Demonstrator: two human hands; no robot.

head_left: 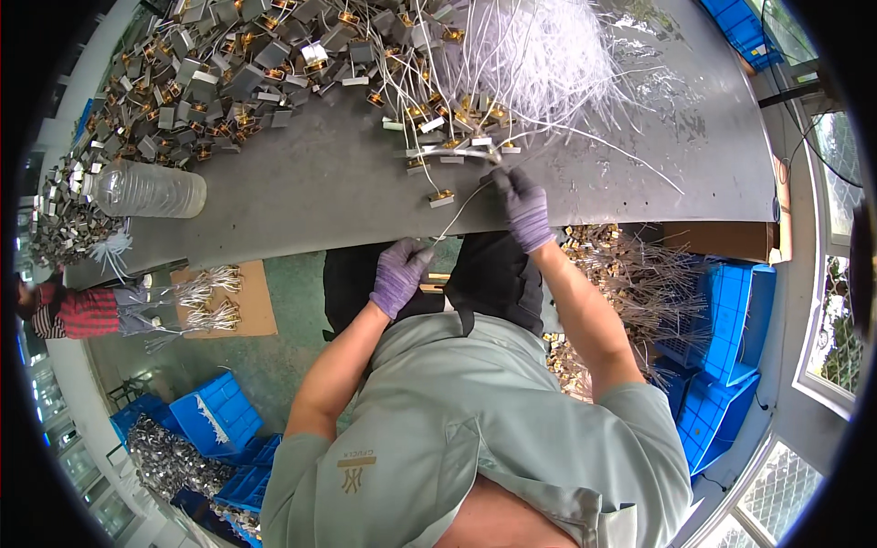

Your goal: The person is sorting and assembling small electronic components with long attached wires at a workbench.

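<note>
Both of my hands wear purple gloves with dark fingertips. My left hand (400, 277) is over my lap, its thumb and fingers pinched on the lower end of a thin white wire (461, 212). That wire runs up to my right hand (523, 212), above the table's near edge, whose fingers are closed on it. Whitish strands pass by my right fingertips, and a long one (630, 155) curves away to the right. Just beyond lie several small parts with copper-coloured coils and white wires; one coil part (440, 198) sits apart, nearest the edge.
A heap of grey metal coil parts (247, 82) covers the table's far left, beside a clear plastic bottle (151, 189). White plastic strands (539, 55) are piled at the back. Wired parts (630, 292) and blue crates (731, 320) stand right. Another person's checked sleeve (87, 313) shows left.
</note>
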